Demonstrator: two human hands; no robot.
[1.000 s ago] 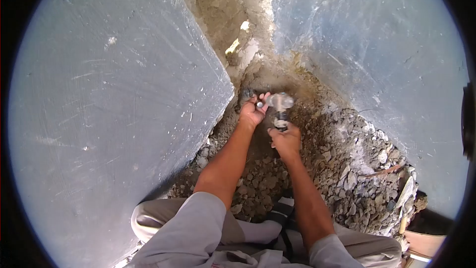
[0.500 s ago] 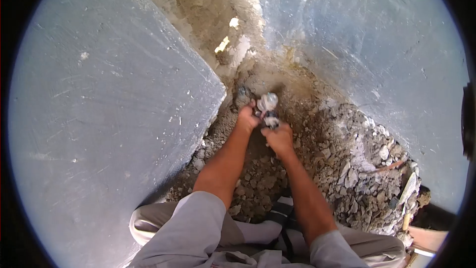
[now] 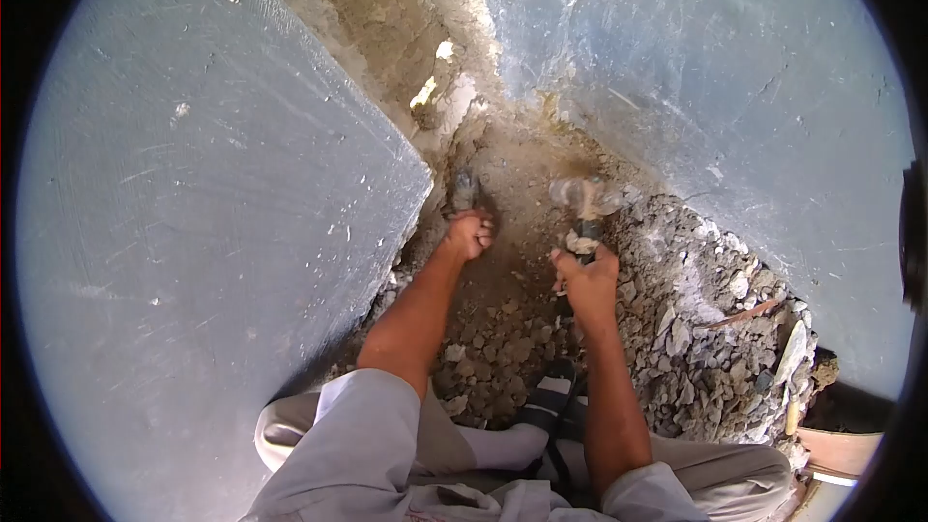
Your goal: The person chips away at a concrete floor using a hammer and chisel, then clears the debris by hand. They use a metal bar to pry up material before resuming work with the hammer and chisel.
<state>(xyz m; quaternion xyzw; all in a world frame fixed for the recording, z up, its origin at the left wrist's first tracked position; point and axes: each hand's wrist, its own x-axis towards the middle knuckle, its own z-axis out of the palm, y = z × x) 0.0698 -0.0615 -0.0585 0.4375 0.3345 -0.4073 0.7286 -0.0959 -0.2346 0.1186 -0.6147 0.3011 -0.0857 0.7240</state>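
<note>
In the head view, my right hand [image 3: 592, 278] is closed round the handle of a hammer [image 3: 586, 198]. The hammer's head is smeared by motion, above the dirt floor and to the right of my other hand. My left hand [image 3: 471, 234] makes a fist round a short, dusty grey chisel [image 3: 465, 189]. Its visible end points away from me, beside the corner of the left grey slab; the fingers hide the rest. Bare, dug-out dirt [image 3: 522, 169] lies between the two hands.
A large grey slab [image 3: 222, 193] fills the left, with a broken edge. Another grey slab [image 3: 715, 77] stands at upper right. Heaped rubble [image 3: 696, 329] lies right of my legs. A sandaled foot [image 3: 551, 396] is below my hands. A brownish pan [image 3: 843, 449] sits at lower right.
My right hand has swung the hammer to the right, away from my left hand. My left hand has shifted slightly left, still gripping the chisel.
</note>
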